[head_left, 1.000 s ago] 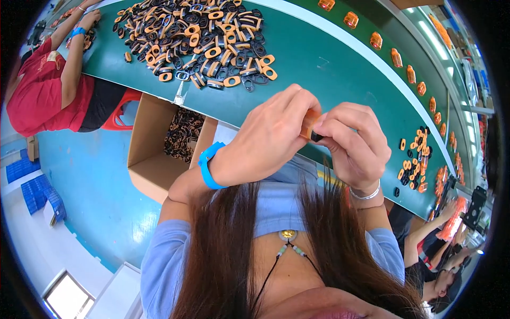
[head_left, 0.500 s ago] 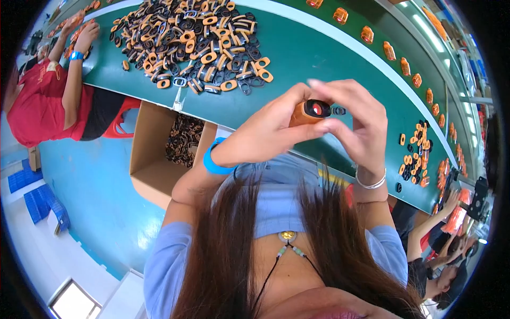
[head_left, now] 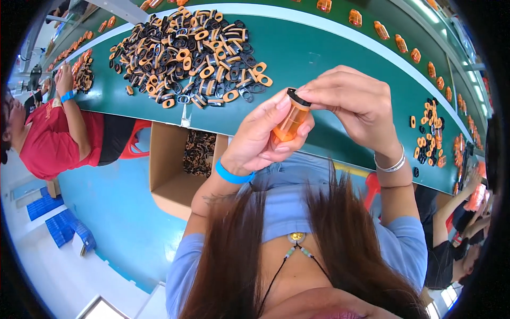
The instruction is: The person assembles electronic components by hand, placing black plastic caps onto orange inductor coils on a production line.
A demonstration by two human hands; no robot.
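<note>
My left hand (head_left: 260, 130) is wrapped round a small see-through orange bottle-shaped container (head_left: 289, 125), held tilted above the near edge of the green table. A black oval ring-like piece (head_left: 299, 98) sits on its upper end. My right hand (head_left: 356, 98) has its fingertips closed on that black piece from the right; its other fingers are curled. To the left of my hands lies a big heap of oval orange and black rings (head_left: 207, 72). A smaller group of the same rings (head_left: 429, 130) is spread out at the right.
Below the table edge stands an open cardboard box (head_left: 159, 170) with black and orange parts in it. Orange containers (head_left: 381, 30) stand in a row along the far belt. At left a co-worker in a red shirt (head_left: 50, 141) handles orange parts; other people work at far right.
The container has tipped from showing me its end to showing its side. The small black piece my right fingertips held apart is no longer seen separately; those fingers now touch the black end.
</note>
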